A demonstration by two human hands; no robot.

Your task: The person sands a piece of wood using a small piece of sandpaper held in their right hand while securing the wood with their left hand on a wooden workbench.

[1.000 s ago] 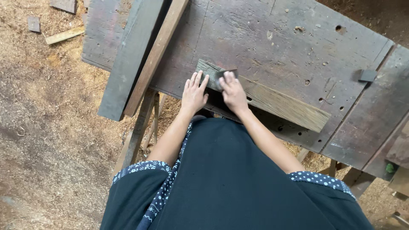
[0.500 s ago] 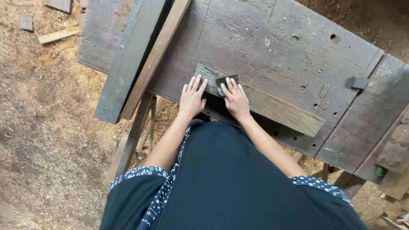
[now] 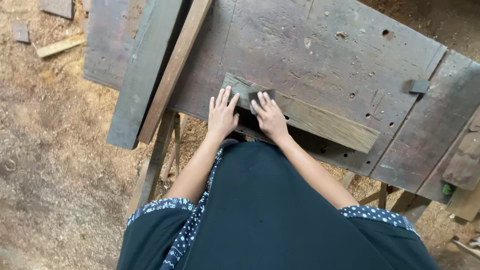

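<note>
A short weathered wooden plank (image 3: 320, 120) lies slantwise on the dark worn workbench (image 3: 310, 45). My left hand (image 3: 221, 115) rests flat, fingers spread, on the bench at the plank's left end. My right hand (image 3: 270, 117) presses a small dark abrasive pad (image 3: 260, 95) against the plank's top near that same end. My fingers cover most of the pad.
A long pale strip (image 3: 172, 70) and a grey board (image 3: 142, 75) lie along the bench's left side, overhanging its edge. A small dark block (image 3: 419, 86) sits at the right. Sawdust covers the floor (image 3: 50, 150), with wood offcuts (image 3: 60, 46) at upper left.
My right hand with the pad has slid slightly along the plank's left end. The left hand has stayed in place beside it.
</note>
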